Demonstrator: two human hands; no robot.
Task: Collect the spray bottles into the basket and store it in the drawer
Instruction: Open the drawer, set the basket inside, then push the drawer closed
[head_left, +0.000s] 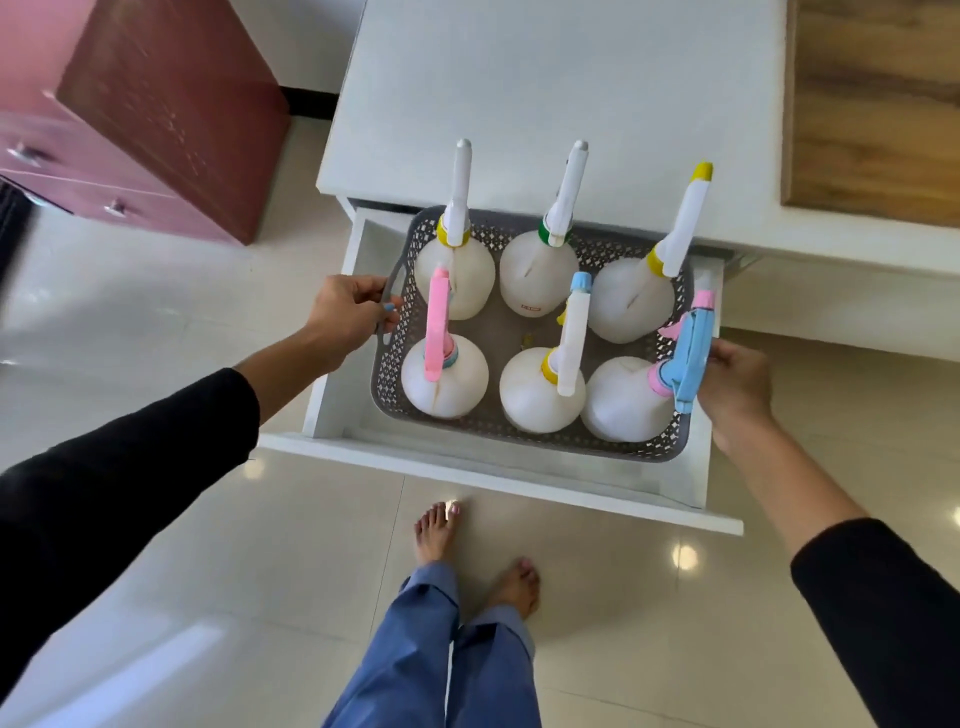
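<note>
Six spray bottles (540, 400), one basket (519, 423)

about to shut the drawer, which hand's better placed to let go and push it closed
Left. The left hand grips only the basket handle, over the drawer; the right hand is wedged behind the blue-topped bottle.

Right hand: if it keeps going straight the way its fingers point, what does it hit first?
Probably the blue spray head of the front-right bottle, which sits directly ahead of the right hand at the basket edge. Depth unclear; they may already touch.
</note>
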